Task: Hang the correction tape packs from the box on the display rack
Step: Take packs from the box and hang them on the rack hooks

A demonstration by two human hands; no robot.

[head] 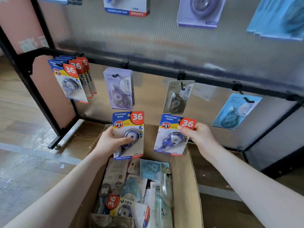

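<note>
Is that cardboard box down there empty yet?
No. The open cardboard box holds a jumble of packs lying loose.

top-row packs cut off by upper edge, box cropped at bottom, small print blurred

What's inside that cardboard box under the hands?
The cardboard box holds a loose jumble of correction tape packs: blue, pale green, and one with a red 36 badge. Lower layers and the box bottom are covered by the top ones.
</note>
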